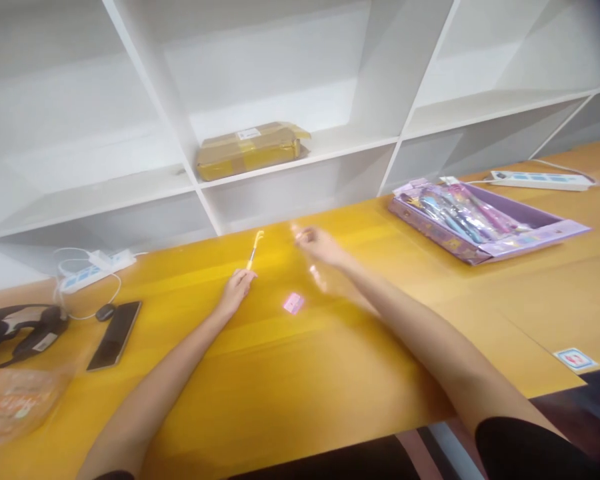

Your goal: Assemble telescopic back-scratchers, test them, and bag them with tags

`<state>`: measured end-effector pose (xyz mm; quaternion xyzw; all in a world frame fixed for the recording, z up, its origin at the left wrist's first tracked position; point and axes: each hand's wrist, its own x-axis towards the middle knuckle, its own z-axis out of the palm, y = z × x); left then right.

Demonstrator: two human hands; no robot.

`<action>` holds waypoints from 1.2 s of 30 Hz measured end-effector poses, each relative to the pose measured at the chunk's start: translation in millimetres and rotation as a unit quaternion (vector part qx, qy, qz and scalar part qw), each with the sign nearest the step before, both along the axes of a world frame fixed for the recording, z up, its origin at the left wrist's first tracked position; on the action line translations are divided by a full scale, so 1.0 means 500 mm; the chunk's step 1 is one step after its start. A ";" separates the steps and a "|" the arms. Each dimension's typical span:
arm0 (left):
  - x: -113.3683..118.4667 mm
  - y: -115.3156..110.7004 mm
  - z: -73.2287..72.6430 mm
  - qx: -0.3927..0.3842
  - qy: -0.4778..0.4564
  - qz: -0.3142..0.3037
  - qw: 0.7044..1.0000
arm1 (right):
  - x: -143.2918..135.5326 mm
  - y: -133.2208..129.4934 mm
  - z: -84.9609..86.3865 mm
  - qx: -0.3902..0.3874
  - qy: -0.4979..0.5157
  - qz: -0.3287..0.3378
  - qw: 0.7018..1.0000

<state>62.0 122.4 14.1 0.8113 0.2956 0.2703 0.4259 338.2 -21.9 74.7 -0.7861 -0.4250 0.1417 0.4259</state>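
Note:
My left hand [239,287] is closed round the lower end of a thin yellow-and-white pen [253,250], which points up and away. To its right, my right hand [319,245] is raised over the table with fingers pinched on a clear plastic wrapper [318,278] that hangs below it, blurred. A small pink card [293,303] lies on the table between and below the two hands.
A purple box [555,233] of wrapped pens stands at the right. Power strips [540,180] lie at both sides. At the left are a phone [115,335], a black strapped item [45,333] and a plastic bag [17,407]. A taped parcel [253,150] sits on the shelf.

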 end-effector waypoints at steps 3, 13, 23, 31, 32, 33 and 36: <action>0.008 -0.016 -0.010 -0.065 -0.017 -0.038 0.997 | -0.160 0.055 -0.045 0.057 0.026 0.076 0.995; -0.006 -0.015 -0.008 -0.205 -0.078 -0.065 0.974 | -0.215 0.065 -0.116 0.207 0.127 0.077 0.967; 0.010 -0.064 -0.012 -0.230 -0.148 -0.074 0.959 | -0.193 0.081 -0.119 0.159 0.208 0.152 0.953; 0.010 -0.022 -0.030 -0.304 -0.325 0.057 0.894 | -0.123 -0.023 -0.084 0.125 0.272 0.207 0.931; 0.010 -0.019 -0.031 -0.310 -0.337 0.068 0.886 | -0.130 -0.046 -0.092 0.105 0.276 0.228 0.928; 0.010 -0.017 -0.031 -0.317 -0.345 0.076 0.880 | -0.138 -0.067 -0.101 0.085 0.275 0.249 0.925; 0.009 -0.017 -0.033 -0.332 -0.358 0.088 0.868 | -0.152 -0.107 -0.118 0.033 0.198 0.322 0.925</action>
